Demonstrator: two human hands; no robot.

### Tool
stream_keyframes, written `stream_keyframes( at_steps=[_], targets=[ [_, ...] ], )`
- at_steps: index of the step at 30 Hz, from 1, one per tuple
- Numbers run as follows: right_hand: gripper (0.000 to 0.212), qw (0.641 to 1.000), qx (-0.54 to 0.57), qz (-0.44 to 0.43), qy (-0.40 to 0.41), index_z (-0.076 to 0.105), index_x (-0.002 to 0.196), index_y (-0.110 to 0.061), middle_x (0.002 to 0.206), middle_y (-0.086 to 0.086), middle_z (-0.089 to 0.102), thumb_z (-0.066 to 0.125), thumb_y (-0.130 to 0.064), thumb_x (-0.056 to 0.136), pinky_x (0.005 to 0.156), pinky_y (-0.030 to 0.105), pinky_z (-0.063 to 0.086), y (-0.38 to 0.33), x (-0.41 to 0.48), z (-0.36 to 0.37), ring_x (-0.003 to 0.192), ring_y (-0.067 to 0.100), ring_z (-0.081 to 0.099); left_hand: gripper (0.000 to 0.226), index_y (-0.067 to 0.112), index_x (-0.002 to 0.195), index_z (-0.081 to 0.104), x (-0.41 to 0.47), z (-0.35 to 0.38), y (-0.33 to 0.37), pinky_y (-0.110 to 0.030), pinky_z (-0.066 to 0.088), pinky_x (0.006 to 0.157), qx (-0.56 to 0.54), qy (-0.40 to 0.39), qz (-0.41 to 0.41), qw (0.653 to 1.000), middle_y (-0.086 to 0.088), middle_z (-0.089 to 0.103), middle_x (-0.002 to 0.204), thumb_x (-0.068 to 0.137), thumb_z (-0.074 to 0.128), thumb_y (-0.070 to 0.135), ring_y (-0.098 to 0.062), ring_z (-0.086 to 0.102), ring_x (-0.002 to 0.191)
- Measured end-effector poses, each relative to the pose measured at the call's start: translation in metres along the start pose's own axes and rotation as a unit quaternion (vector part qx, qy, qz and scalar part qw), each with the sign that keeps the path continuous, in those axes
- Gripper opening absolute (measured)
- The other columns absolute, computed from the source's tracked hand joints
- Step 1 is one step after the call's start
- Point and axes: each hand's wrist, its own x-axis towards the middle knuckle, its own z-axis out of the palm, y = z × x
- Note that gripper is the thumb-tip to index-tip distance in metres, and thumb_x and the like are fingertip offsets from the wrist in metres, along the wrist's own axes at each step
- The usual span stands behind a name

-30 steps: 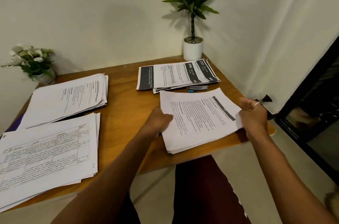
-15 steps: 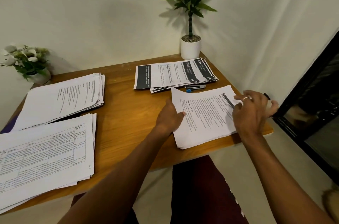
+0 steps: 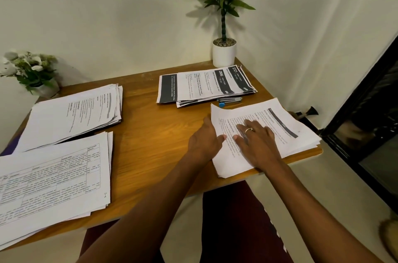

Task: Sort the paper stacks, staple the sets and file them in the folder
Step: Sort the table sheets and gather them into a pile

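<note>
Two left stacks (image 3: 53, 187) and two right stacks (image 3: 204, 88) lie on the worktop (image 3: 150, 133). A stapler (image 3: 229, 100) lies between the right stacks.

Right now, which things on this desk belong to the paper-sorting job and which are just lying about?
Job in hand: near right stack, with the left hand at its edge and the right hand flat on it; dark-banded stack; back left stack; table-form stack; blue-ended tool, perhaps the stapler.
Lying about: potted plant; white flowers.

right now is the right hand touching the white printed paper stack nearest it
Touching. Head view shows the right hand lying flat on top of the white printed paper stack.
</note>
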Motion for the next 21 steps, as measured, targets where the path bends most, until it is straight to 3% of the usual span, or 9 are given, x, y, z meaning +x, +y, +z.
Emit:
stream_keyframes(
  at_steps=[3,5,7,9,16,21],
  targets=[
    [0.057,1.0,-0.016,0.002,-0.004,0.044,0.152,-0.027,0.164,-0.003,0.031,0.043,-0.055,0.103,0.124,0.047,0.01,0.001,-0.001,0.0,0.153,0.019,0.022,0.085,0.019,0.155,0.017,-0.001,0.007,-0.001,-0.037,0.053,0.097,0.024,0.025,0.0,0.999,-0.003,0.044,0.155,0.092,0.071,0.04,-0.026,0.053,0.132],
    [0.057,1.0,-0.019,0.004,-0.003,0.043,0.153,-0.028,0.165,-0.003,0.03,0.043,-0.055,0.103,0.125,0.047,0.009,0.0,-0.001,0.001,0.153,0.019,0.022,0.101,0.019,0.16,0.002,-0.002,0.008,0.0,-0.045,0.042,0.111,0.042,0.037,-0.014,0.998,-0.004,0.028,0.163,0.091,0.071,0.045,-0.03,0.038,0.144],
    [0.057,1.0,-0.017,0.005,-0.006,0.042,0.153,-0.028,0.165,-0.004,0.029,0.043,-0.055,0.103,0.125,0.047,0.006,0.0,-0.002,0.002,0.154,0.019,0.02,0.112,0.019,0.16,-0.011,-0.003,0.008,0.0,-0.047,0.032,0.118,0.069,0.051,-0.024,0.996,-0.005,0.017,0.167,0.09,0.069,0.053,-0.032,0.027,0.15],
    [0.057,1.0,-0.017,0.007,-0.008,0.042,0.153,-0.029,0.166,-0.004,0.028,0.043,-0.055,0.103,0.125,0.046,0.005,0.0,-0.002,0.002,0.154,0.019,0.019,0.113,0.019,0.16,-0.014,-0.004,0.01,-0.003,-0.047,0.031,0.119,0.096,0.073,-0.026,0.992,-0.007,0.022,0.165,0.089,0.065,0.061,-0.031,0.028,0.148],
    [0.057,1.0,-0.015,0.002,-0.013,0.041,0.153,-0.029,0.166,-0.004,0.028,0.042,-0.055,0.103,0.125,0.047,0.006,-0.001,-0.003,-0.001,0.154,0.02,0.019,0.076,0.029,0.158,0.029,-0.009,0.013,-0.019,-0.056,0.015,0.123,0.154,0.066,-0.036,0.985,-0.004,0.012,0.168,0.096,0.032,0.073,-0.031,0.01,0.154],
    [0.042,0.999,0.029,-0.008,0.04,0.06,0.139,-0.022,0.156,0.0,0.046,0.051,-0.041,0.103,0.125,0.046,0.007,-0.016,-0.006,-0.008,0.147,0.02,0.035,0.061,0.027,0.151,0.043,-0.017,-0.007,-0.024,-0.049,0.028,0.118,0.051,0.069,-0.021,0.996,-0.001,0.033,0.161,0.101,0.04,0.061,-0.026,0.028,0.147]
  ],
)
